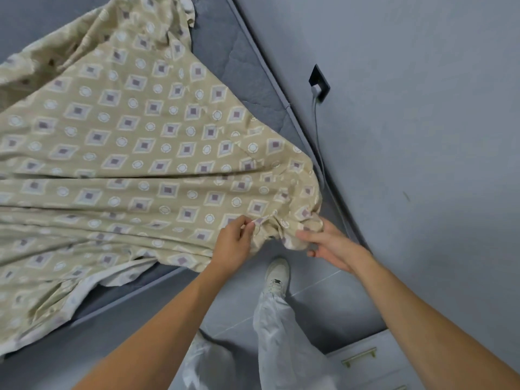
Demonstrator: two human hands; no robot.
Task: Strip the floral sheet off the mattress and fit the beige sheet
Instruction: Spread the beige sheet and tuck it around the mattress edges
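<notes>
The beige sheet [135, 153], printed with purple diamonds and white rings, lies crumpled across the dark grey mattress [242, 66]. Its gathered elastic corner hangs bunched over the mattress corner nearest me. My left hand [233, 243] pinches the sheet's hem just left of that corner. My right hand [329, 243] grips the bunched corner fabric from the right, fingers curled under it. Bare mattress shows along the wall side and at the near edge. No floral sheet is in view.
A grey wall [422, 136] runs close along the mattress's right side, with a black socket [319, 81] and a grey cable [316, 128] hanging down. My legs and a white shoe [277, 274] stand on grey floor tiles. A white drawer with a brass handle [360, 357] sits at lower right.
</notes>
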